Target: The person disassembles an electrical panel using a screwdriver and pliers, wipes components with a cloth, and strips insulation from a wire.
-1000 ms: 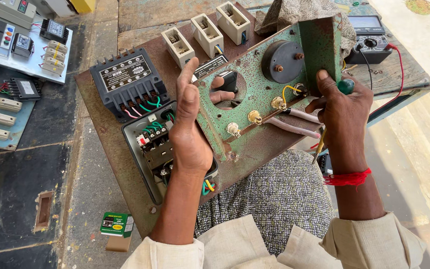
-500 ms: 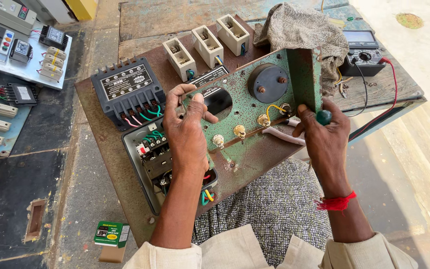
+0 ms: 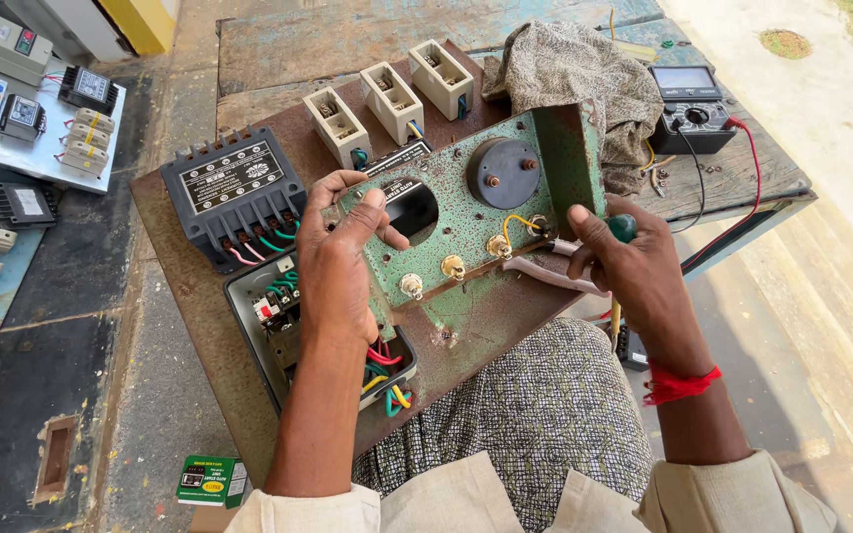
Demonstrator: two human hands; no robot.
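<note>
A worn green metal panel [image 3: 466, 222] with round holes, brass terminals and a yellow wire stands tilted on a rusty brown board [image 3: 190, 286] across my lap. My left hand [image 3: 340, 265] grips the panel's left edge, thumb on its face. My right hand [image 3: 634, 266] is closed on a green-handled tool [image 3: 622, 228] at the panel's right side, next to pale sleeved wires. A round black meter back [image 3: 502, 172] is mounted on the panel. Below my left hand an open starter box [image 3: 283, 321] shows red, green and yellow wires.
On the board sit a black contactor block [image 3: 234, 192] and three cream fuse holders [image 3: 391, 96]. A patterned cloth [image 3: 584, 79] and a multimeter [image 3: 693, 107] with a red lead lie at the back right. A white tray of electrical parts [image 3: 27, 109] is far left; a small green box [image 3: 207, 481] is on the floor.
The view has shifted so the board and panel sit lower in frame. My left hand has slid a little up the panel's left edge; my right hand stays on the green-handled tool.
</note>
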